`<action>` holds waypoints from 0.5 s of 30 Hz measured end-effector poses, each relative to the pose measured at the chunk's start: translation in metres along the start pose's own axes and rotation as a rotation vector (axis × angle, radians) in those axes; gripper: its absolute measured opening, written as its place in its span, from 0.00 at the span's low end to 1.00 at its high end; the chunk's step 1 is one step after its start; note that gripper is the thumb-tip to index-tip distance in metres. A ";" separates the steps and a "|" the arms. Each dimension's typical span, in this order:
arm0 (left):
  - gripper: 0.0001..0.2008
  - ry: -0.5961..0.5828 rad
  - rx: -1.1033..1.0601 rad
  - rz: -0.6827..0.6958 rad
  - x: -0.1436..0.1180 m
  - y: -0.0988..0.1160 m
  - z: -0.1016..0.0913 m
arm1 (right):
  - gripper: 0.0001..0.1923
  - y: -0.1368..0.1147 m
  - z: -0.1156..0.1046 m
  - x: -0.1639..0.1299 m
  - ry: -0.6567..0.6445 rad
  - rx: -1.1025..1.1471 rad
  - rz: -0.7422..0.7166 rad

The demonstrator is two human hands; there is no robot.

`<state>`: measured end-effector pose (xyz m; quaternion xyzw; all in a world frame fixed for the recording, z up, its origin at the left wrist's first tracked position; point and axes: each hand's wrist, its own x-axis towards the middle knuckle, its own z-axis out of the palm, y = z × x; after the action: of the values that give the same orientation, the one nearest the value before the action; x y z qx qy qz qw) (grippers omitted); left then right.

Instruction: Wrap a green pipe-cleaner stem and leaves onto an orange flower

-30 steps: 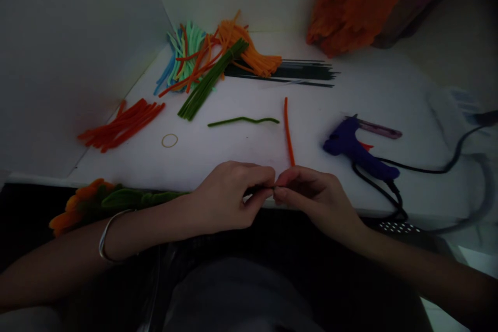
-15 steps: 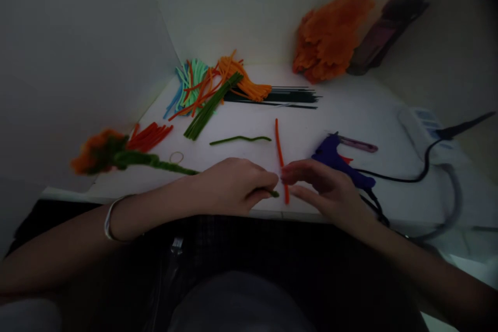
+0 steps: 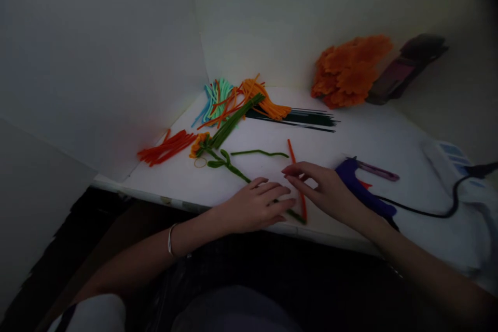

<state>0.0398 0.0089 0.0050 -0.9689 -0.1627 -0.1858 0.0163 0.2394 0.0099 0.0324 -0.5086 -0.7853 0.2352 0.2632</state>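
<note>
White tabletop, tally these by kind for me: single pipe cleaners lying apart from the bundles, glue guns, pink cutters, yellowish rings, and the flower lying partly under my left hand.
Single pipe cleaners: 2, one green, one red-orange
Blue glue gun: 1
Pink cutter: 1
Yellowish ring: 1
Flower partly under your left hand: 1
Total: 6

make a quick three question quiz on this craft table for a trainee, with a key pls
1. True or false: the left hand is over part of the flower's green stem.

2. In this view, which runs partly behind the right hand?
A) power strip
B) red-orange pipe cleaner
C) pink cutter

3. Fill the gap: the bracelet is on the ____ wrist.

Key: 1. True. 2. B. 3. left.
</note>
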 end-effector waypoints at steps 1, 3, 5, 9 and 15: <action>0.14 0.020 -0.012 -0.025 -0.009 0.005 -0.005 | 0.12 -0.001 0.003 0.005 -0.024 -0.027 -0.021; 0.13 0.040 -0.053 -0.043 -0.026 0.015 -0.015 | 0.12 -0.003 0.010 0.016 -0.084 -0.077 -0.053; 0.13 0.037 -0.093 -0.066 -0.042 0.025 -0.021 | 0.12 -0.007 0.021 0.027 -0.143 -0.101 -0.076; 0.13 -0.013 -0.187 -0.097 -0.063 0.036 -0.020 | 0.10 -0.015 0.044 0.047 -0.227 -0.057 -0.091; 0.12 -0.074 -0.253 -0.149 -0.075 0.035 -0.018 | 0.06 -0.021 0.061 0.058 -0.202 0.075 -0.064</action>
<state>-0.0207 -0.0494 -0.0048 -0.9546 -0.2099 -0.1696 -0.1259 0.1652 0.0489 0.0099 -0.4470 -0.8143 0.3060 0.2087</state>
